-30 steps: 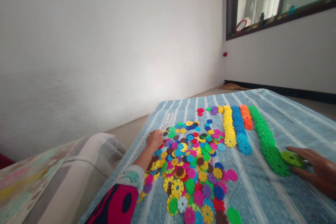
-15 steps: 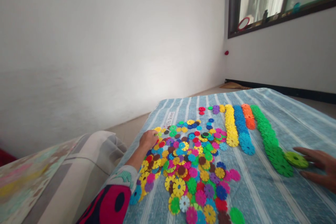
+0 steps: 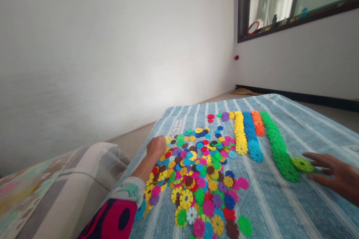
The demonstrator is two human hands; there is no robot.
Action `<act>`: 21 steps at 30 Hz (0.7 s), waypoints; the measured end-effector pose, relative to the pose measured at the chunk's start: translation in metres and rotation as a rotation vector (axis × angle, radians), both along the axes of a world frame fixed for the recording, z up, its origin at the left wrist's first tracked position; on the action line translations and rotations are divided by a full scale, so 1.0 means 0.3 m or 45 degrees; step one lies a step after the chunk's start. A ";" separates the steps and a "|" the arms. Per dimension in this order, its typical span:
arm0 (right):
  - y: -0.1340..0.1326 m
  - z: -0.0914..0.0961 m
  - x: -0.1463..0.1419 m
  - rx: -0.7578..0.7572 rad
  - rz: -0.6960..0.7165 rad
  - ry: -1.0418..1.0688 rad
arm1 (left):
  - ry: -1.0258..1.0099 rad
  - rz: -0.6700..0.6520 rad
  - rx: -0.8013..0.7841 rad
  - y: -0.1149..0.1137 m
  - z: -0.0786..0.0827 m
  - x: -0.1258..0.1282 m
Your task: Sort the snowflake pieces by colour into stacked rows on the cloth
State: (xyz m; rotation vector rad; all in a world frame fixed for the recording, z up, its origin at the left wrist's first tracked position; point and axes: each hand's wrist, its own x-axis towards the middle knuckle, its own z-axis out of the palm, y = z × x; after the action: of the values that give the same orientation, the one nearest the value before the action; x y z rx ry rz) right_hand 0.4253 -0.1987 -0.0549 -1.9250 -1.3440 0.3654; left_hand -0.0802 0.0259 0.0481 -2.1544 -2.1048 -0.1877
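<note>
A heap of many-coloured snowflake-shaped plastic discs (image 3: 200,173) lies on a blue striped cloth (image 3: 280,201). My left hand (image 3: 156,147) rests curled at the heap's far left edge, fingers closed on something I cannot make out. Beyond the heap run sorted rows: yellow (image 3: 239,134), blue (image 3: 251,138), orange (image 3: 257,123) and green (image 3: 276,143). My right hand (image 3: 332,173) lies flat with spread fingers, fingertips touching a green disc (image 3: 303,164) at the near end of the green row.
A grey and patterned cushion (image 3: 70,183) lies at the left of the cloth. White walls stand behind, with a dark-framed window (image 3: 280,0) at upper right. A few red and purple discs (image 3: 217,116) sit at the far end.
My left hand has drawn slightly back and left along the heap's edge. My right hand still rests on the green disc at the green row's end. The view shifted a little.
</note>
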 end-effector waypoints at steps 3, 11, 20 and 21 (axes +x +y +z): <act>-0.011 0.043 -0.047 0.138 -0.040 -0.151 | -0.102 -0.119 0.042 -0.049 0.022 0.078; -0.019 0.117 -0.299 0.498 0.264 -0.451 | -1.193 -0.535 -0.484 -0.318 -0.049 0.461; -0.039 0.159 -0.441 0.568 0.688 -0.576 | -1.698 -0.543 -0.955 -0.522 -0.099 0.760; -0.040 0.171 -0.442 0.551 0.714 -0.543 | -1.740 -0.547 -0.963 -0.528 -0.099 0.773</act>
State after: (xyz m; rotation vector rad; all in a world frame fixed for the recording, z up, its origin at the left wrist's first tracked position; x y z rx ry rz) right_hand 0.2927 -0.2107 -0.0038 -1.2840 -2.0510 -0.0865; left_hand 0.1517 -0.1325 0.0184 -3.5590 -2.3524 -1.4899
